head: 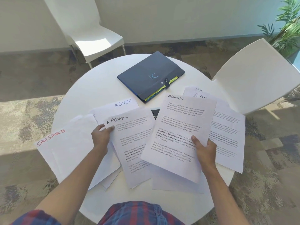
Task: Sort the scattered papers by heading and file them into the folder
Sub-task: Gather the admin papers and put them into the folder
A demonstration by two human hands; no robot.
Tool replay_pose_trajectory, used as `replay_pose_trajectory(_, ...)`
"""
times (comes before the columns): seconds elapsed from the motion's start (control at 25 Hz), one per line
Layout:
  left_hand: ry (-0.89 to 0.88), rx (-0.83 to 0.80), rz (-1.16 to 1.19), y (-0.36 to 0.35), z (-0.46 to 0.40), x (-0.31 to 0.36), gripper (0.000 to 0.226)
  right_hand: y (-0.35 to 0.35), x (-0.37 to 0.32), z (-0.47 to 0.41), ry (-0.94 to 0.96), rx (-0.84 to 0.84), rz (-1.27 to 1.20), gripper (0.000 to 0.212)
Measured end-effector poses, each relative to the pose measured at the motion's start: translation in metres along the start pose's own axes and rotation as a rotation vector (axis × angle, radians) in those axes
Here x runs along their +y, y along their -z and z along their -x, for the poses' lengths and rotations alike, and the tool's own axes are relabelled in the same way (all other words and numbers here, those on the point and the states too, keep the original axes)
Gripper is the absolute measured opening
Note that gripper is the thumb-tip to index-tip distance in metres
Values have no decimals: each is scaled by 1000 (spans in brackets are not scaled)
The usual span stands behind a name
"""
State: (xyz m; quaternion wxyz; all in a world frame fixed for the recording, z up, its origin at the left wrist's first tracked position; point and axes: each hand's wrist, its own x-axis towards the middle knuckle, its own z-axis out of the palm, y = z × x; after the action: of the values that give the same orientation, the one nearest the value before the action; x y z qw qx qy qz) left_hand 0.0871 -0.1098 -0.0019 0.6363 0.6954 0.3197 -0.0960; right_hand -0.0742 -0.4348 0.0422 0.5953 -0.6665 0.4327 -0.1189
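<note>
Counted on one round white desk [97, 88]: one dark blue folder [150, 75], three sheets headed ADMIN [180, 130] [134, 143] [123, 103], two headings reading HR [198, 90] [203, 96], and one sheet marked SPORTS [65, 153] in red. Pulled up around it, two white chairs [90, 38] [256, 75] and one green plant [289, 30]. Two hands [101, 137] [205, 149] in frame, each holding one ADMIN sheet.

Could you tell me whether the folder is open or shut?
Shut: the folder lies flat with its strap fastened over the flap.

Colours and patterns on the round white table [100, 88]

A dark navy folder with yellow tabs [150, 75] is seen at upper centre; red "SPORTS" lettering [51, 137] at left; red-blue plaid sleeves [39, 215] at bottom.
</note>
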Motion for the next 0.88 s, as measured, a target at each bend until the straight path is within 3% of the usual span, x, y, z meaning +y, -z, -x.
replay_pose_trajectory(0.08,48,-49,36,-2,3,-7,20,0,0,0,1,-8,-3,18)
replay_pose_trajectory(0.28,-35,-151,-290,-8,19,-24,30,-2,0,2,1,-11,9,13)
replay_pose_trajectory(0.56,-17,-133,-25,-16,22,-15,5,-3,-3,1,3,0,13,11)
replay_pose_trajectory(0.64,-23,-174,-21,-13,24,-19,9,-2,-3,0,6,-3,13,12)
replay_pose_trajectory(0.76,-109,-257,-204,-10,31,-31,25,-2,-2,2,0,-9,14,11)
replay_pose_trajectory(0.88,-255,-216,-379,-9,34,-27,24,-2,-4,3,-6,-19,20,11)
